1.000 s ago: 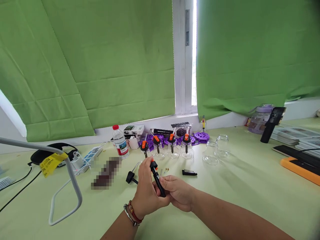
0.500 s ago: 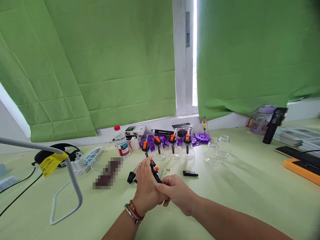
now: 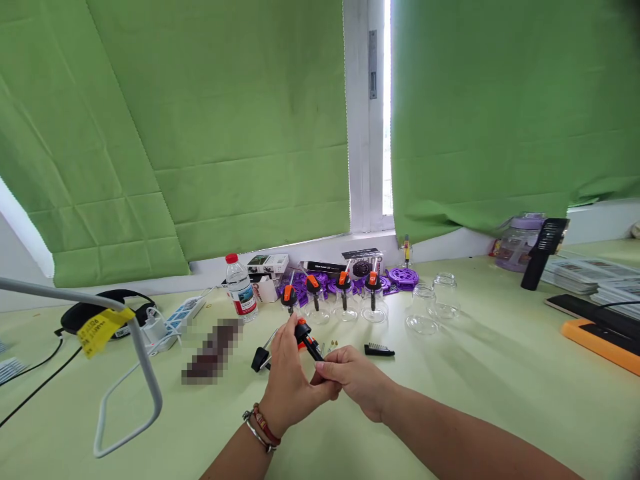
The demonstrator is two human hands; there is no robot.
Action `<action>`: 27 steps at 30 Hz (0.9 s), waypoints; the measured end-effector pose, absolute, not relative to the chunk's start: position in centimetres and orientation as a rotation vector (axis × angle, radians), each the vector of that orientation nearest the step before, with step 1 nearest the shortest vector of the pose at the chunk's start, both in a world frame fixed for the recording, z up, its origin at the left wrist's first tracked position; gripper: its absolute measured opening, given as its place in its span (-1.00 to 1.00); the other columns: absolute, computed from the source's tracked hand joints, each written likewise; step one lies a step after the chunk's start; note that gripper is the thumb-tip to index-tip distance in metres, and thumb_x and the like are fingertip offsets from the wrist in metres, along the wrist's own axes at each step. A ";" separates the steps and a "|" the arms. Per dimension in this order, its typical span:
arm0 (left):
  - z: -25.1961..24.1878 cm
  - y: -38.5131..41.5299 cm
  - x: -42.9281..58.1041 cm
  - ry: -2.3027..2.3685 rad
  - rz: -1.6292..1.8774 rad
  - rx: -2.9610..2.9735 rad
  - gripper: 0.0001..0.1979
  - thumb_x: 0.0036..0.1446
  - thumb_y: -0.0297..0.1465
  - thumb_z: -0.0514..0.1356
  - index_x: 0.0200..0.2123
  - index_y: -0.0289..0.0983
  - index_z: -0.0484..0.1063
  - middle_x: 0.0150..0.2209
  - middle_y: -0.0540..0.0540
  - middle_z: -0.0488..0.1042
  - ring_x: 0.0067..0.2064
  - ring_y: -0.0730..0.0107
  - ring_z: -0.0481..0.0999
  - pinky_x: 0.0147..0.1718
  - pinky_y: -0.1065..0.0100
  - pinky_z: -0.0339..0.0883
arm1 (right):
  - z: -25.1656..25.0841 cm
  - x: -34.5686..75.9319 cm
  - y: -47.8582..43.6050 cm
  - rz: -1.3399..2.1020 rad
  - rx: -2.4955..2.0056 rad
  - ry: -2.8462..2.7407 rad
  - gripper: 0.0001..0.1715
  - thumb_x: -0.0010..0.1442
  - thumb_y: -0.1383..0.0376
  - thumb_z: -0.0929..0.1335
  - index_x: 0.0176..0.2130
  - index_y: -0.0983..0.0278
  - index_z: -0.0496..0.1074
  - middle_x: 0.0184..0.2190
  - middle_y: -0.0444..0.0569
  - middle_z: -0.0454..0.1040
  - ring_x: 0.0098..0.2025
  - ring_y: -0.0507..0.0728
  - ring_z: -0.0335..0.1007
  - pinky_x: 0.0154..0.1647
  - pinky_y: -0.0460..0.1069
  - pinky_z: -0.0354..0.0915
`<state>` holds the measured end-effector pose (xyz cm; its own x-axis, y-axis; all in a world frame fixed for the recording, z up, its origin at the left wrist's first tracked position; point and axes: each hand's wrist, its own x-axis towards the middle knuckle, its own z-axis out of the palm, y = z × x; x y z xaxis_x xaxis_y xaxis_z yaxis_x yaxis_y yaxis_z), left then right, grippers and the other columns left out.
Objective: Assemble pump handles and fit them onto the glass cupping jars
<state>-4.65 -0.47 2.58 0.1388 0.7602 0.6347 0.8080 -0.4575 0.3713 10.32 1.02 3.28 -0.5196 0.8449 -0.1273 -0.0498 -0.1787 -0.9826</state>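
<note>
Both hands hold one black-and-orange dispenser head (image 3: 311, 343) above the table. My left hand (image 3: 290, 387) is closed around its near left side, hiding part of it. My right hand (image 3: 357, 381) pinches the lower end of its black handle between thumb and fingers. Just left of my left hand lies a black part (image 3: 261, 360) with a thin metal rod. Tiny brass-coloured pieces (image 3: 334, 343) sit on the table beyond my hands. To their right rests a black strip with a coil spring (image 3: 379, 350).
Several glass jars with black-and-orange tops (image 3: 373, 300) stand at the back. Two untopped glass jars (image 3: 423, 317) are right of them. A water bottle (image 3: 241, 290), purple parts (image 3: 404, 277) and boxes (image 3: 267, 265) sit behind. A grey metal bar (image 3: 150, 373) reaches in from the left.
The dispenser head has turned slightly, showing more of its orange top. My left fingers have shifted a little, and my view has moved slightly.
</note>
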 end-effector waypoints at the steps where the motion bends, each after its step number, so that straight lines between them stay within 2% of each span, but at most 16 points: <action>1: 2.6 -0.5 -4.6 -1.597 -1.236 -2.306 0.05 -0.25 -0.28 0.30 0.27 -0.34 -0.17 0.18 -0.37 0.13 0.20 -0.17 0.15 0.10 -0.15 0.11 | 3.2 10.3 1.0 1.771 -0.943 -1.434 -0.66 -0.02 0.13 0.38 -0.58 0.36 0.45 -0.72 -0.17 0.27 -0.60 -0.04 0.11 -0.41 -0.03 0.12; 9: 2.5 -0.4 -4.0 -1.628 -1.157 -2.255 0.03 -0.34 -0.30 0.29 0.24 -0.32 -0.09 0.13 -0.34 0.22 0.15 -0.22 0.21 0.05 -0.17 0.16 | 2.5 10.4 1.3 1.777 -0.992 -1.394 -0.63 -0.05 0.10 0.42 -0.63 0.34 0.40 -0.71 -0.16 0.28 -0.58 -0.04 0.10 -0.37 -0.02 0.14; 13: 2.5 -0.4 -3.9 -1.639 -1.151 -2.234 0.03 -0.38 -0.29 0.29 0.22 -0.35 -0.05 0.07 -0.33 0.29 0.09 -0.19 0.30 0.01 -0.13 0.23 | 2.4 10.4 1.5 1.782 -0.985 -1.406 -0.61 -0.04 0.08 0.42 -0.62 0.34 0.39 -0.72 -0.17 0.26 -0.61 -0.05 0.08 -0.40 -0.01 0.13; 20: 2.6 -0.5 -3.8 -1.606 -1.113 -2.196 -0.08 -0.36 -0.36 0.25 0.17 -0.34 0.03 -0.04 -0.28 0.36 -0.03 -0.06 0.40 -0.09 0.00 0.32 | 2.0 10.3 1.6 1.788 -0.970 -1.447 -0.61 0.00 0.08 0.41 -0.58 0.35 0.40 -0.67 -0.16 0.29 -0.59 -0.05 0.10 -0.42 -0.03 0.11; 22: 2.5 -0.3 -3.9 -1.591 -1.087 -2.184 -0.12 -0.34 -0.35 0.24 0.15 -0.34 0.05 -0.07 -0.26 0.38 -0.06 -0.03 0.41 -0.12 0.03 0.34 | 1.7 10.3 1.8 1.733 -0.971 -1.485 -0.64 0.01 0.09 0.42 -0.50 0.37 0.46 -0.65 -0.17 0.30 -0.57 -0.04 0.12 -0.43 -0.06 0.11; 24: 2.5 -0.2 -4.0 -1.579 -1.062 -2.152 -0.17 -0.29 -0.33 0.23 0.13 -0.32 0.07 -0.10 -0.25 0.39 -0.08 -0.01 0.43 -0.14 0.05 0.35 | 1.6 10.4 1.9 1.629 -0.995 -1.526 -0.62 0.02 0.10 0.42 -0.28 0.37 0.52 -0.58 -0.14 0.37 -0.52 -0.01 0.19 -0.45 -0.07 0.12; 25: 2.5 -0.1 -4.1 -1.577 -1.047 -2.133 -0.20 -0.27 -0.32 0.23 0.12 -0.31 0.08 -0.11 -0.24 0.39 -0.09 -0.01 0.43 -0.15 0.06 0.35 | 1.6 10.5 1.9 1.561 -0.998 -1.552 -0.56 0.03 0.11 0.42 -0.15 0.35 0.51 -0.49 -0.09 0.43 -0.47 0.02 0.26 -0.44 -0.07 0.15; 27: 2.6 0.1 -4.2 -1.573 -1.008 -2.107 -0.23 -0.24 -0.30 0.23 0.09 -0.32 0.09 -0.14 -0.24 0.40 -0.11 -0.02 0.44 -0.17 0.06 0.35 | 1.9 10.8 1.9 1.423 -0.952 -1.653 -0.47 0.08 0.16 0.39 0.04 0.28 0.44 -0.20 0.03 0.50 -0.26 0.12 0.38 -0.33 -0.03 0.25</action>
